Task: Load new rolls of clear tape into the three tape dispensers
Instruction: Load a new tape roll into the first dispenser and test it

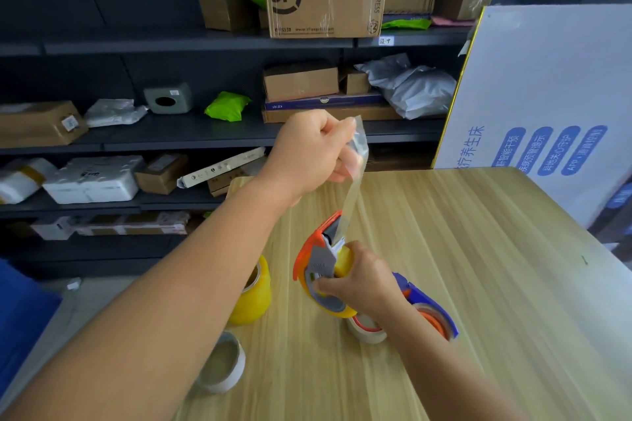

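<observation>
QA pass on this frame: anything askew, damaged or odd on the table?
Nothing looks damaged. The left hand pulls a clear tape strip up from the orange dispenser gripped by the right hand. Spare rolls sit loose near the table edge.

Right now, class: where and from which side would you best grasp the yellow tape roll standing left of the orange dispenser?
Probably the yellow tape roll by its curved outer wall, from above: it stands on end on the table, core opening upward, nothing touching its sides.

table [461, 284] pale wood-grain, matt; dispenser [316, 256] orange/grey plastic, smooth; tape strip [355, 178] clear, glossy; boxes [325, 2] cardboard.
</observation>
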A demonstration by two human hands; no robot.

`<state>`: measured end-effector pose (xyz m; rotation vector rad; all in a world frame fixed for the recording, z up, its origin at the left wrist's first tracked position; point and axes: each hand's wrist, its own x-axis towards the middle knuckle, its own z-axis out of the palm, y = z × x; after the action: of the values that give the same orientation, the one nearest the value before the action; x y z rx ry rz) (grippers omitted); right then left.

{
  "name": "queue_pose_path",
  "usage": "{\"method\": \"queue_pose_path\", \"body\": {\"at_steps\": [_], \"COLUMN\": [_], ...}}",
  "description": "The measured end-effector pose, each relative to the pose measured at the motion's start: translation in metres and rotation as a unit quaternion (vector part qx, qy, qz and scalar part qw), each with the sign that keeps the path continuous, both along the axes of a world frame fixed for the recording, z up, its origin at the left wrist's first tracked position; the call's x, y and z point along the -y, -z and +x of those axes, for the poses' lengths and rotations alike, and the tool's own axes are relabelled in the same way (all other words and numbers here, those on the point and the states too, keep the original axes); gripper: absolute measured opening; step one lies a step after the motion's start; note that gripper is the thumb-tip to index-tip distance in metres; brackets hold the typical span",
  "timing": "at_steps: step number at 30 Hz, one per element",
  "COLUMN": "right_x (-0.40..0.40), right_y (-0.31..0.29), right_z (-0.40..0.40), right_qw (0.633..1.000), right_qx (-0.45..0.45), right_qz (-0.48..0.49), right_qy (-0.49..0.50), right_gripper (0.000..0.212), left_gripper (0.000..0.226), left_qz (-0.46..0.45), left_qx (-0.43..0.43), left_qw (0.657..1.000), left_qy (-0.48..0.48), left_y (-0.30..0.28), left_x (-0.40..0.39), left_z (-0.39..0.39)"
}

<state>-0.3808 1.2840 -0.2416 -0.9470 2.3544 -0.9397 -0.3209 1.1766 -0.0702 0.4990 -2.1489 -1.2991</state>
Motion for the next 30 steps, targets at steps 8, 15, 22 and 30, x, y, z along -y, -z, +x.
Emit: {"method": "queue_pose_path", "body": {"at_steps": [8,15,22,30], "right_x": [0.007,-0.014,-0.020,-0.024], "right_y": [0.006,0.014,0.013,0.005], "right_z": [-0.005,0.001,0.011,0.004], "right_qw": [1.000,0.998,0.999,1.000], "right_qx": [-0.011,-0.030,-0.024,0.012], "right_qz": [0.023,0.058,0.037,-0.023], "right_qy": [0.010,-0.017,-0.026,-0.007], "right_gripper": [0.038,0.045,0.042,0.037], "left_gripper": [0.024,0.026,0.024,0.020], "left_qz": [-0.024,-0.027,0.071,0.206], "left_qx": [-0.023,0.012,0.029,0.027], "left_qw": [0.999,0.997,0.989,0.963], "left_qy": [-0.024,-0.068,-0.126,-0.171], "left_y": [-0.002,-0.002,0.013,0.047], "left_x": [0.002,0.022,0.042,0.071], "left_z": [0.007,0.009,0.014,0.041]}}
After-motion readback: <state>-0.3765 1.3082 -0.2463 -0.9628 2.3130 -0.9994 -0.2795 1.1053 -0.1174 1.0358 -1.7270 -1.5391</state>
